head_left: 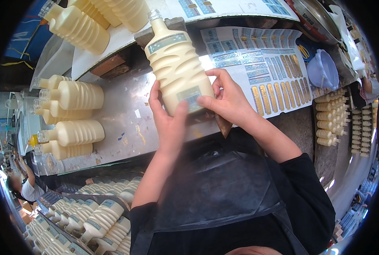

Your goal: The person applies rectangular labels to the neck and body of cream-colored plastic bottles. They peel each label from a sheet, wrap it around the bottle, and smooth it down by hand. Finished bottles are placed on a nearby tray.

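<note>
A cream-coloured bottle [176, 63] with a wavy ribbed body and a clear threaded neck lies in front of me, its neck pointing away. My left hand [169, 121] grips its left lower side, the thumb blurred over the front. My right hand [228, 100] holds the lower right side, its thumb pressing the corner of a small blue-grey label [190, 96] near the base. A longer label band [167, 41] crosses the shoulder. Under the neck is a dark notched block [176, 24]; a pointed brown piece [224, 126] sticks out below my right hand.
A sheet of blue and gold stickers [257, 87] lies to the right, beside a lilac bucket [322, 70]. Cream bottles [79, 95] lie at the left; more [79, 29] are at the far left. Labelled bottles [102, 219] fill racks at lower left. Another person [34, 187] is farther left.
</note>
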Motion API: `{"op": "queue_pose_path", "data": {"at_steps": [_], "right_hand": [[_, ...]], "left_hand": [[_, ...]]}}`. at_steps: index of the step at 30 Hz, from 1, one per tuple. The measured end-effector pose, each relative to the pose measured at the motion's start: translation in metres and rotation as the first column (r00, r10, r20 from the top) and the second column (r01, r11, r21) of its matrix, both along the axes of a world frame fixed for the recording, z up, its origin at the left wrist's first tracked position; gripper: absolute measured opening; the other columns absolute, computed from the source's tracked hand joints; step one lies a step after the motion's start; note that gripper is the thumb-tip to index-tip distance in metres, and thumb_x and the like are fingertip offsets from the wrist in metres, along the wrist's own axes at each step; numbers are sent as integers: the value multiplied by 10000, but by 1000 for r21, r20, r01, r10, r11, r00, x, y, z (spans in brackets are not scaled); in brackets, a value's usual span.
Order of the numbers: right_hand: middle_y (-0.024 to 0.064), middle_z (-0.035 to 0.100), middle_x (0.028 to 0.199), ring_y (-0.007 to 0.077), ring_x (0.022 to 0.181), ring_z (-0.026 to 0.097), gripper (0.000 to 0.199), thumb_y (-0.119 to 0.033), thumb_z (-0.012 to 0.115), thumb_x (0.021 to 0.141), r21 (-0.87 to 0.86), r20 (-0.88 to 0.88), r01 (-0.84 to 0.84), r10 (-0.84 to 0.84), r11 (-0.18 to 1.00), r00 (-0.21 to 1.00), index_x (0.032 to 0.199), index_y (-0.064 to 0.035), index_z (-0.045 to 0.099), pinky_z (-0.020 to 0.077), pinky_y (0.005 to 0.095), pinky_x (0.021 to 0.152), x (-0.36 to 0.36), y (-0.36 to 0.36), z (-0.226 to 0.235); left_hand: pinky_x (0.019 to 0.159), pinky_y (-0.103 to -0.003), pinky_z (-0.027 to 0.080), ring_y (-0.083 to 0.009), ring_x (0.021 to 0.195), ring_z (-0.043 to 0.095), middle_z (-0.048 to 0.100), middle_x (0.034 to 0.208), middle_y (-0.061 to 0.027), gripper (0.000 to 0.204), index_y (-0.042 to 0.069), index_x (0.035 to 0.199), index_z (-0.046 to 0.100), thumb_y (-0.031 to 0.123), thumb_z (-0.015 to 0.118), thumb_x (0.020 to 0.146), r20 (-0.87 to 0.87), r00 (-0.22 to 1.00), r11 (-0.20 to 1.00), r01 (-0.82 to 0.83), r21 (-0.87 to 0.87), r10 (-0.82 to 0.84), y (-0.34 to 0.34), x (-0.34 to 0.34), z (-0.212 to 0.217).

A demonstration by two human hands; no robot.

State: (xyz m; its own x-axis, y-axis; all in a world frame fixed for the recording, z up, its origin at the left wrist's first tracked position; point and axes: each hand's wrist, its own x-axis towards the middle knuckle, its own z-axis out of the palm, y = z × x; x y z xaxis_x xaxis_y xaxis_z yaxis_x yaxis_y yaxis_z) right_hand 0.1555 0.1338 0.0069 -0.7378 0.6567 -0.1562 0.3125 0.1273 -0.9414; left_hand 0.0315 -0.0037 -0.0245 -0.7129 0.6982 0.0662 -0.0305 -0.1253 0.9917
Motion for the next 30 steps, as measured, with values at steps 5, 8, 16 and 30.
{"op": "queue_pose_path", "data": {"at_steps": [5,8,16,30], "right_hand": [[-8,457,893,60,757,516,628,-196,805,884,1,4,-2,2,1000,1000,1374,-19,454,487,235,670,1,1,-1],[-11,458,883,62,760,507,627,-210,804,882,-32,-32,1,-2,999,999,1369,-18,461,476,233,685,1,2,-2],[-4,452,876,79,751,518,661,-282,816,871,34,36,17,-19,999,999,1358,-10,461,488,252,676,-1,-2,5],[5,577,940,74,834,558,344,-188,681,974,-242,-64,40,-57,969,996,1258,-25,578,487,239,772,2,20,15]], "left_hand": [[1201,-417,310,-287,1429,378,350,1541,-196,824,17,1591,211,169,694,941,7,1000,1000,-13,-11,13,1,1,5],[1183,-417,344,-298,1417,394,346,1530,-216,832,2,1584,197,153,683,926,12,1000,1000,-17,-22,17,2,2,8],[1160,-404,382,-296,1397,420,342,1530,-225,851,6,1585,171,132,685,919,26,1000,999,-9,-35,10,3,4,13],[1168,-418,367,-304,1392,420,360,1510,-222,846,-9,1574,206,147,698,904,-69,997,998,-36,-45,33,3,2,3]]}}
